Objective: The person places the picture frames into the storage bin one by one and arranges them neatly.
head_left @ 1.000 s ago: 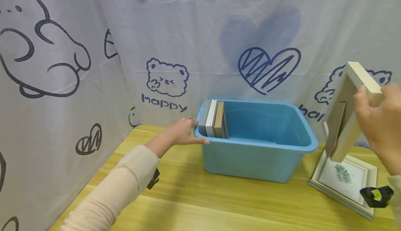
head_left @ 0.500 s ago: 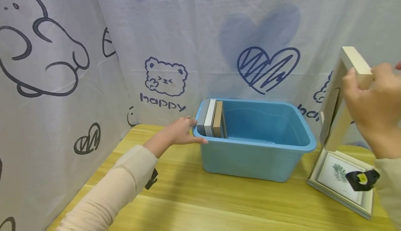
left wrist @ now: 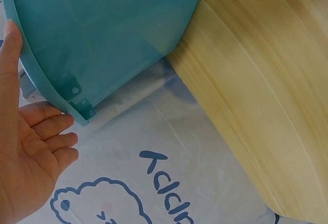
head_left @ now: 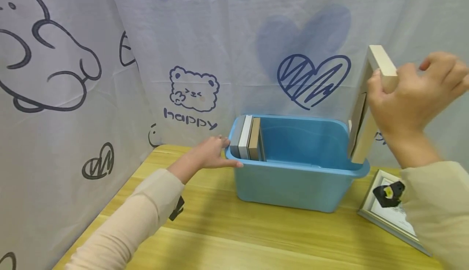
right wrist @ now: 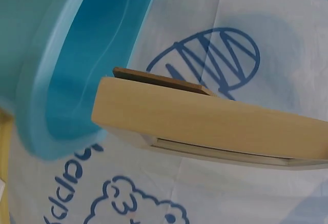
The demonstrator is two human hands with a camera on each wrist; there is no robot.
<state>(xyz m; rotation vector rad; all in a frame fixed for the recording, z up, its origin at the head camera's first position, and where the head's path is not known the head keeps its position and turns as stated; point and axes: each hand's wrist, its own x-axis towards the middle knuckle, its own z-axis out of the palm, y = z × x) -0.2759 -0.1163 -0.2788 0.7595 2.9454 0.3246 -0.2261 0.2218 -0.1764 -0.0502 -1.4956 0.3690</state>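
Note:
In the head view, my right hand (head_left: 414,91) grips the top of a cream picture frame (head_left: 382,60), thumb on one face. The frame hangs upright at the right end of a blue plastic bin (head_left: 286,188), its brown backing and stand turned left. The right wrist view shows the frame's pale side (right wrist: 205,116) near the bin rim (right wrist: 38,90); no fingers show there. My left hand (head_left: 209,154) rests at the bin's left front corner. In the left wrist view its thumb and loosely bent fingers (left wrist: 54,126) touch the rim from outside.
Several frames stand upright at the bin's left end, among them a grey one (head_left: 238,139) and a brown one (head_left: 255,139). Another picture frame (head_left: 390,217) lies on the wooden table (head_left: 264,237), partly behind my right sleeve. A printed curtain (head_left: 238,50) hangs behind.
My right hand has lifted the cream frame and carried it left, from above the lying frame to the bin's right end. My left hand has stayed at the bin's corner.

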